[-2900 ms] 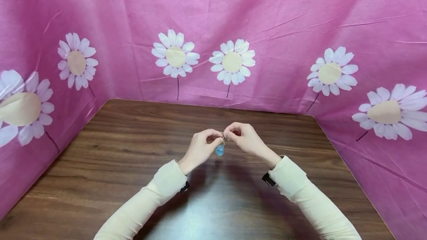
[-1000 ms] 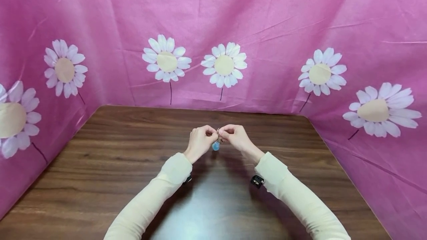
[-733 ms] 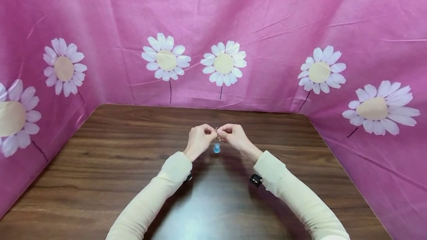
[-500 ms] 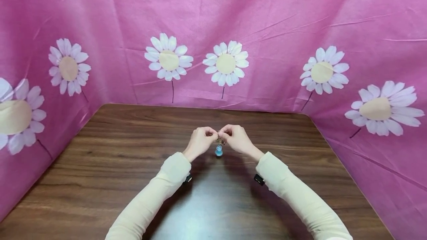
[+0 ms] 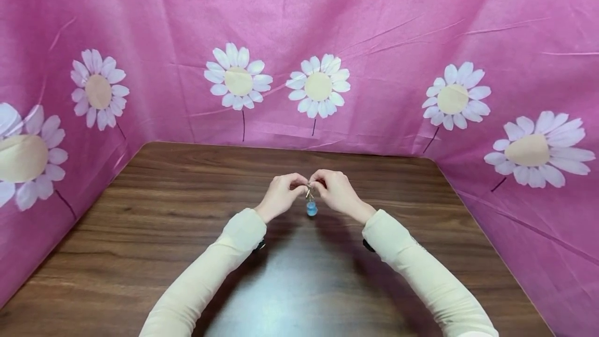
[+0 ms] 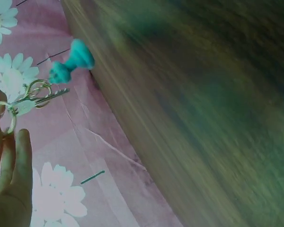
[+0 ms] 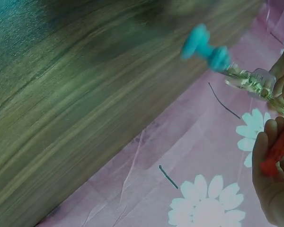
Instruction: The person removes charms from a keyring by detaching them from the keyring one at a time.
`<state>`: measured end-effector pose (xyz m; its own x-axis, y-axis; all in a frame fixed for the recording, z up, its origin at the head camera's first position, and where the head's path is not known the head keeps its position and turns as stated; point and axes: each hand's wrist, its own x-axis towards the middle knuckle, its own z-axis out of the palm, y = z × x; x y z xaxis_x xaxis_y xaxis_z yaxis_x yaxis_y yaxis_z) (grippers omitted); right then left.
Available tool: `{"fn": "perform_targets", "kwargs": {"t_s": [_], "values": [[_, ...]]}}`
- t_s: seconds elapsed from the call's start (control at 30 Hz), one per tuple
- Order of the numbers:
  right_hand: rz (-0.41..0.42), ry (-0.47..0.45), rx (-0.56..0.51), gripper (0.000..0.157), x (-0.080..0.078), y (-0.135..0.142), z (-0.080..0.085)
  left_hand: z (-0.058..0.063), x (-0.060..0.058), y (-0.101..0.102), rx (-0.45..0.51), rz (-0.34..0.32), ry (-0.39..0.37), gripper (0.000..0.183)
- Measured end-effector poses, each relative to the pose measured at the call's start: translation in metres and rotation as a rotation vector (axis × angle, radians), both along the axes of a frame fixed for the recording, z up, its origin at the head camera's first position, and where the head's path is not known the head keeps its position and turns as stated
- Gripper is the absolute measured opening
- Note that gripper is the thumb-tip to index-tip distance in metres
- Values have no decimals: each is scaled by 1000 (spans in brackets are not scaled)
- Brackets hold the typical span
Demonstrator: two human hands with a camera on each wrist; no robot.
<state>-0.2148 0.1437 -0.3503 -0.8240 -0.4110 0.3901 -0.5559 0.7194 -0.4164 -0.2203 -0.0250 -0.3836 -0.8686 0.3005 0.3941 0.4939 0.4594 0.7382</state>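
In the head view my left hand [image 5: 279, 196] and right hand [image 5: 338, 191] meet at the fingertips above the table. The left thumb and fingers pinch a gold-coloured key ring [image 6: 13, 113]. From it dangle smaller metal rings, a key [image 6: 56, 95] and a blue-green charm [image 5: 311, 208], narrow in the middle and wider at both ends. My right fingertips are right at the ring, with a small red piece [image 7: 274, 158] held within the curled fingers. A clear tag-like piece [image 7: 264, 81] shows by the rings in the right wrist view. The fingers hide part of the ring.
The brown wooden table [image 5: 140, 233] spreads below both hands. A pink cloth [image 5: 383, 25] with white daisies surrounds it at the back and both sides. A black band [image 5: 368, 245] shows under the right cuff.
The blue-green charm was up against the left fingers; it now hangs lower, between the two hands. Both hands keep their pinch close together, having shifted only slightly.
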Motion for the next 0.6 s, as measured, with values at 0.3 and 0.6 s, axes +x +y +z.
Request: {"fn": "perform_targets", "kwargs": {"t_s": [0.3,0.6], "values": [[15,14,-1,8,2,4,2,7,2,-5,-84,119,103,4],[21,24,-31,11,0,10,-6,5,3,-6,76,132,25,4]]}}
